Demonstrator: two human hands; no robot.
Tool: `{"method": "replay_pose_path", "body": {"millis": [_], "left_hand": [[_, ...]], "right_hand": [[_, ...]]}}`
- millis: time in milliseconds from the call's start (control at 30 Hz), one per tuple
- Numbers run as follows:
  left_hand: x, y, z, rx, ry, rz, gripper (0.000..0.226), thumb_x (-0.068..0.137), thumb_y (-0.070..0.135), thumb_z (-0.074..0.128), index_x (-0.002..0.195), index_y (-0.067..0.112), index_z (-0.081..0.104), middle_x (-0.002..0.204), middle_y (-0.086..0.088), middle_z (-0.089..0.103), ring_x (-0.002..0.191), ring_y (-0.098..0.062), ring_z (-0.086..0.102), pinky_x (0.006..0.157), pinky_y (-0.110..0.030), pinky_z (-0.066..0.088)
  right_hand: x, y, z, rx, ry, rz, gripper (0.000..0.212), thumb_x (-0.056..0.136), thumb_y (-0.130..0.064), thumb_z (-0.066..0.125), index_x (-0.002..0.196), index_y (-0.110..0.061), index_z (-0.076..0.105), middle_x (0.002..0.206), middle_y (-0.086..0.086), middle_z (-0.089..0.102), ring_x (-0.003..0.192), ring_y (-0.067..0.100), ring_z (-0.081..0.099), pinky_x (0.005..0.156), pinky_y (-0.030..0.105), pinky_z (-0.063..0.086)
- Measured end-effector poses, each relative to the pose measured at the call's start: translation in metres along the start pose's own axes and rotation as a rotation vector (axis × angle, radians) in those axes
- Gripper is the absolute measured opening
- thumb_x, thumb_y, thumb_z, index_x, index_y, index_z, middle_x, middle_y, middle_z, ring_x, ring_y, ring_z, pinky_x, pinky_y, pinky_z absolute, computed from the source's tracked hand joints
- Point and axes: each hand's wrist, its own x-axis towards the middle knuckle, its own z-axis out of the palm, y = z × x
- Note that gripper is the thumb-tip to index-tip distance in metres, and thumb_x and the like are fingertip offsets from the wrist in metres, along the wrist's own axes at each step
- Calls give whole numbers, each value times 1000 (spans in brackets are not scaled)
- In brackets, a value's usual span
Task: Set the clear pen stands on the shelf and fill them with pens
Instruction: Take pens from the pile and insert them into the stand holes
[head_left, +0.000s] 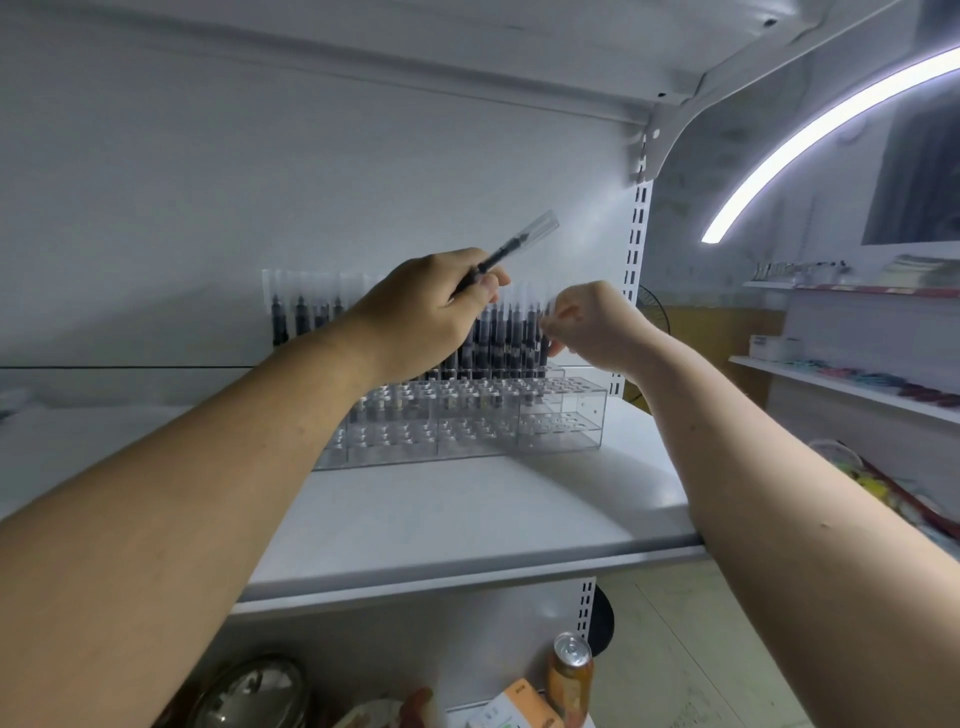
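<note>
White shelf (467, 519), centre of frame, matte top, grey front lip. White back panel behind it. A slotted post (636, 244) stands at its right end. Curved light strip (810, 135) glows in the upper right. Side shelves (831, 384) with small goods sit at the right edge, blurred. A can (570, 662) stands on the level below, bottom centre.

Clear pen stands (561, 415) sit toward the back of the shelf, mid-frame: see-through stepped boxes with rows of round holes, set side by side. The front rows are mostly unfilled. Dark pens (511, 338) with clear caps stand upright in the back rows.

Left hand (415, 317), above the stands, grips one pen (506, 249) in its fingers (488, 288), clear cap tilted to the upper right. Right hand (597, 327) is just beside the pen tops at the row's right end, fingers curled; cannot tell whether they hold anything.
</note>
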Motion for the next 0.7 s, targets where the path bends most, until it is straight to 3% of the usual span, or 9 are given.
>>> {"method": "replay_pose_path", "body": {"millis": [67, 133, 233, 333, 433, 500, 567, 633, 700], "left_hand": [[0, 0, 0, 5, -10, -7, 25, 114, 29, 43, 125, 24, 64, 77, 3, 59, 56, -4, 44, 60, -28, 40], [0, 1, 0, 16, -21, -10, 25, 114, 29, 43, 125, 23, 65, 81, -2, 62, 56, -5, 44, 60, -28, 39], [-1, 1, -1, 26, -20, -19, 24, 113, 32, 43, 124, 27, 65, 94, -10, 69, 69, -15, 57, 71, -37, 48], [-1, 1, -2, 35, -22, -41, 27, 113, 35, 43, 120, 25, 67, 99, -13, 71, 87, -30, 64, 84, -45, 52], [0, 1, 0, 80, -13, -53, 36, 113, 37, 43, 117, 12, 68, 92, -16, 66, 84, -33, 59, 84, -51, 51], [1, 1, 1, 140, -12, -59, 41, 112, 40, 41, 112, 9, 67, 91, -8, 60, 92, -27, 54, 90, -51, 49], [1, 1, 2, 211, -19, -59, 40, 112, 42, 40, 103, 14, 66, 92, 2, 56, 99, -21, 48, 95, -52, 46], [2, 2, 2, 235, -28, -64, 42, 112, 43, 39, 107, 14, 68, 97, 3, 58, 105, -21, 48, 98, -52, 45], [2, 3, 3, 252, -47, -71, 44, 112, 44, 39, 107, 12, 69, 100, 1, 59, 107, -22, 50, 100, -52, 45]], "right_hand": [[0, 4, 1, 27, -51, 48, 14, 104, -22, 63, 95, -13, 68, 79, 5, 79, 85, 46, 74, 74, 57, 62], [1, 5, 0, 40, -58, 44, 12, 102, -22, 66, 94, -15, 70, 75, 1, 79, 93, 51, 72, 78, 61, 60], [1, 6, -5, 19, -5, 31, 15, 97, -22, 73, 106, -10, 73, 86, 3, 79, 89, 37, 76, 85, 52, 64], [0, 5, -12, 5, 132, -9, 31, 96, -26, 75, 124, -17, 65, 103, -1, 72, 94, 17, 71, 83, 32, 59], [0, -7, -18, 167, 343, -134, 15, 95, -15, 70, 109, -20, 71, 97, 1, 74, 83, 15, 69, 80, 34, 59], [-3, -20, -19, 507, 222, -174, 17, 93, -2, 68, 101, -15, 75, 87, 4, 75, 70, 17, 63, 67, 30, 50], [-9, -30, -20, 821, -54, -204, 20, 91, 3, 72, 108, -7, 73, 86, 8, 72, 68, 19, 58, 65, 29, 42], [-13, -34, -20, 919, -248, -251, 29, 87, -7, 78, 115, -3, 71, 91, 8, 69, 70, 18, 56, 68, 29, 43], [-11, -35, -17, 920, -285, -275, 32, 84, -16, 80, 112, -2, 70, 92, 6, 68, 70, 18, 57, 69, 31, 40]]}}
